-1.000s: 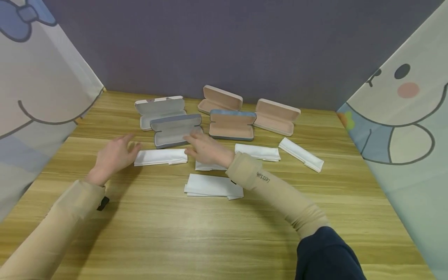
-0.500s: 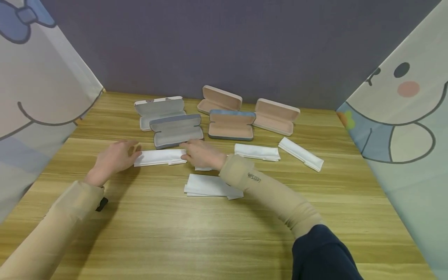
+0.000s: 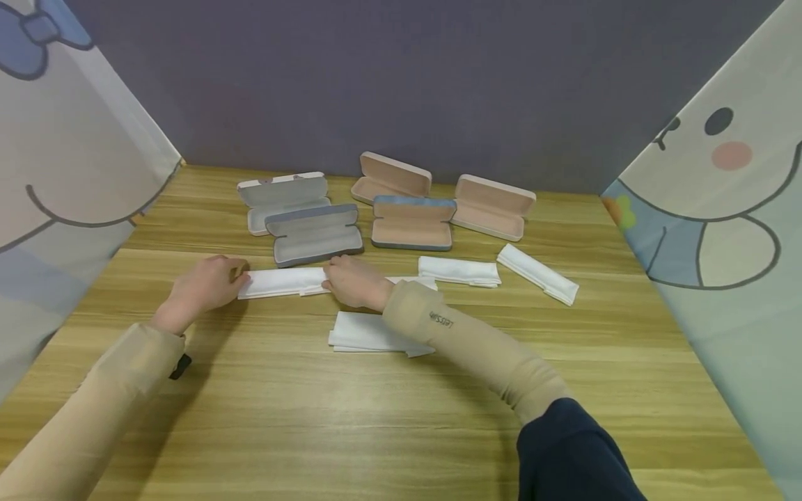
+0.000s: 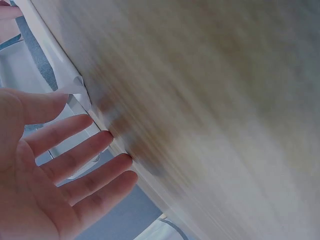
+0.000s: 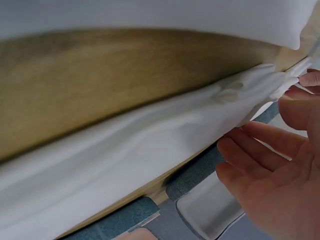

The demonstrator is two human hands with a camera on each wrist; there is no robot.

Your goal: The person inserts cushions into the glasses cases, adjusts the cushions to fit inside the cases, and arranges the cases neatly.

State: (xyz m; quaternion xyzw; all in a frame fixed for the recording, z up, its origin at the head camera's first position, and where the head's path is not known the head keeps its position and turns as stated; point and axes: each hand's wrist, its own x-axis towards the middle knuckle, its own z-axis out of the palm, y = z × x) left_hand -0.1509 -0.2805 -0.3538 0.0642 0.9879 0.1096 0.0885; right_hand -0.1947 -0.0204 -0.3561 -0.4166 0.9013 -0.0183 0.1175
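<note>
A folded white cloth [image 3: 282, 281] lies flat in front of the open grey glasses case [image 3: 318, 245]. At its left end is my left hand [image 3: 203, 289]; in the left wrist view the thumb [image 4: 47, 106] meets the cloth's end while the other fingers [image 4: 75, 160] extend straight and spread. My right hand [image 3: 357, 282] is over its right end, hiding that end. In the right wrist view the right fingers [image 5: 250, 157] are bent slightly beside the cloth, with a gap to the thumb. A second folded cloth [image 3: 413, 282] is partly hidden behind my right hand.
Another folded cloth [image 3: 376, 332] lies nearer me, and two more, one straight [image 3: 459, 271] and one slanted [image 3: 539, 274], lie to the right. Behind stand several open cases, including a blue-edged one [image 3: 412, 233] and a pink one [image 3: 491, 209], before a dark back panel [image 3: 401, 83].
My right hand has moved left and down from over the grey case to the right end of the cloth. My left hand has lowered slightly at the left end.
</note>
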